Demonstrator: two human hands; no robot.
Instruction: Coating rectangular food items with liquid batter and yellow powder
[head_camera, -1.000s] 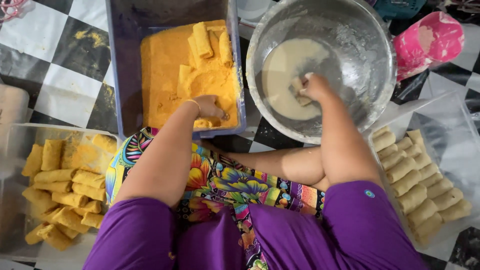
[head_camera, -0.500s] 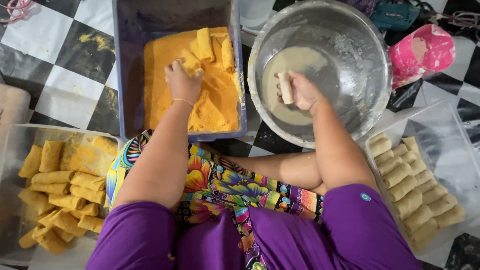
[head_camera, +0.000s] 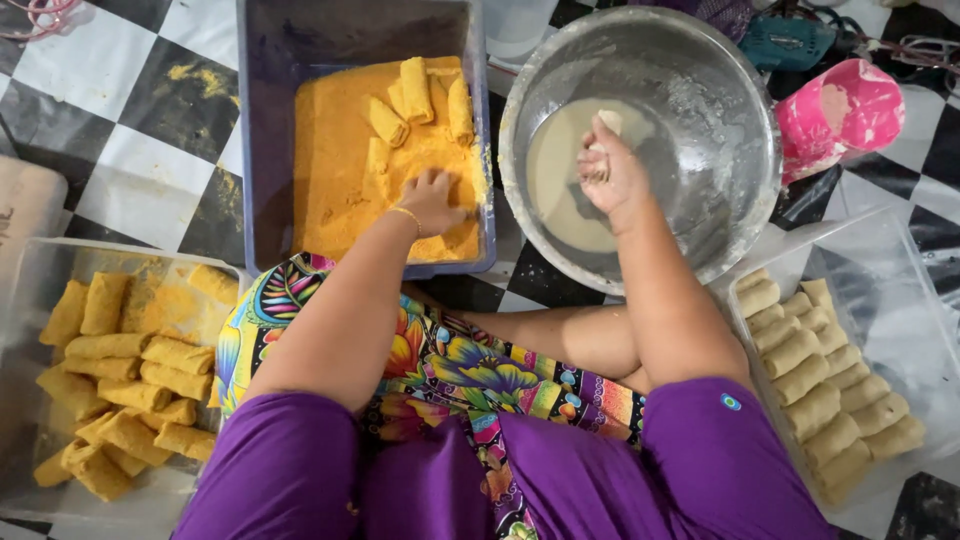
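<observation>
While the left hand (head_camera: 432, 200) presses spread fingers into orange breadcrumbs in a blue tub (head_camera: 262, 150), its grip released, the right hand (head_camera: 610, 172) has its grip clenched around a pale roll (head_camera: 608, 122) above the batter in a steel bowl (head_camera: 720, 110). Uncoated rolls (head_camera: 830, 400) fill a clear tray at right; crumbed rolls (head_camera: 130, 390) lie at left on the checkered floor (head_camera: 120, 110).

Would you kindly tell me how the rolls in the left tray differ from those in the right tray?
The left tray's rolls are coated orange-yellow and heaped loosely; the right tray's rolls are pale, uncoated and packed in neat rows. Both sets are short cylinders of like size in clear trays.
</observation>
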